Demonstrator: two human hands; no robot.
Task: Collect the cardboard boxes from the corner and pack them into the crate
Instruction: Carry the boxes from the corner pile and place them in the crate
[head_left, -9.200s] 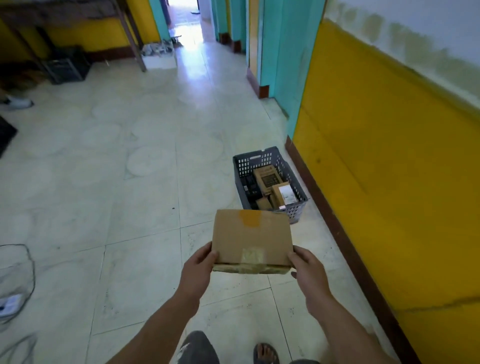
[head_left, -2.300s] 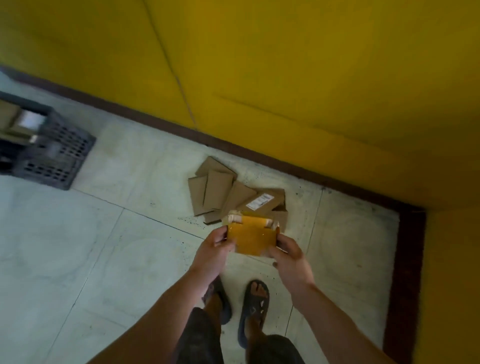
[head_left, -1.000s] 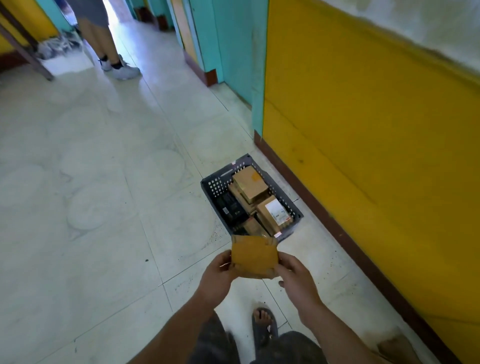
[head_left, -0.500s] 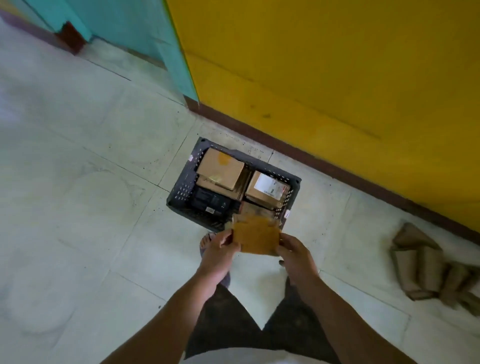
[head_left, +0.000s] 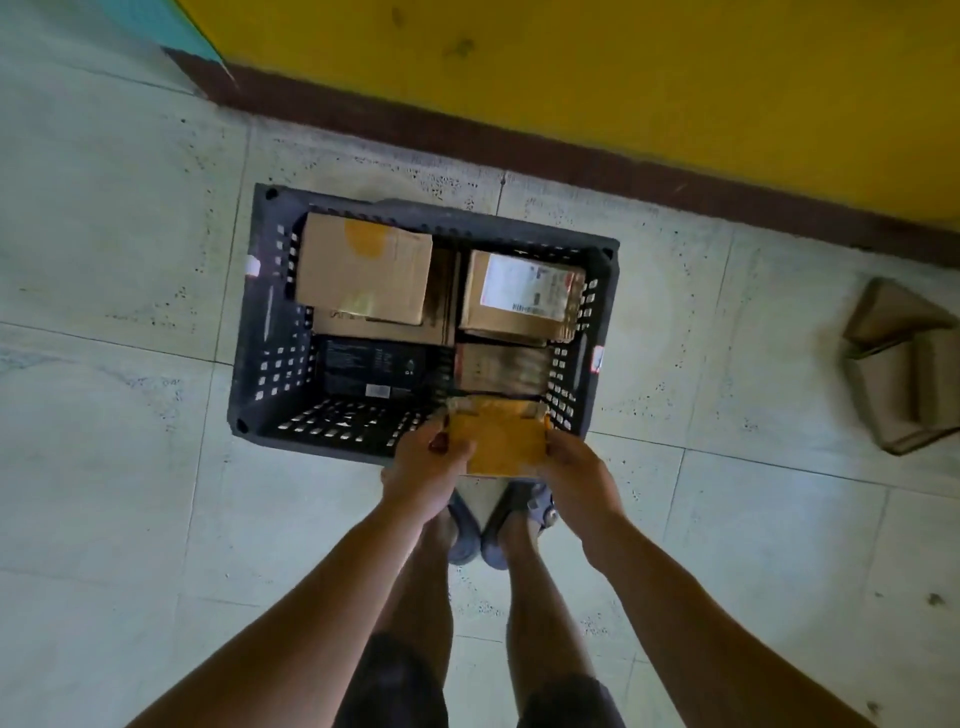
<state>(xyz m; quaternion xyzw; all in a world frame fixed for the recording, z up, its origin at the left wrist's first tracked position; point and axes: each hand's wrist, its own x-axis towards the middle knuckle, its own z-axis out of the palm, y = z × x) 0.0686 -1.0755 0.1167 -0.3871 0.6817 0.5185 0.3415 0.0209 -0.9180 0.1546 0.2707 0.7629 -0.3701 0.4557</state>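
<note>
A small yellow-brown cardboard box (head_left: 501, 439) hangs over the near right corner of the dark plastic crate (head_left: 260, 332). My left hand (head_left: 423, 470) grips its left side and my right hand (head_left: 576, 470) grips its right side. Inside the crate lie a plain cardboard box (head_left: 363, 270) at the far left, a box with a white label (head_left: 522, 293) at the far right, a black box (head_left: 371, 366) at the near left and a small brown box (head_left: 501, 366) at the near right.
The crate stands on a pale tiled floor close to the yellow wall (head_left: 623, 78) with its dark skirting (head_left: 519, 150). More cardboard boxes (head_left: 904, 364) lie on the floor at the right. My feet in sandals (head_left: 483, 530) stand just behind the crate.
I have stepped up to the crate and now look straight down into it. Both hands have carried the small yellow-brown box forward over the crate's near rim.
</note>
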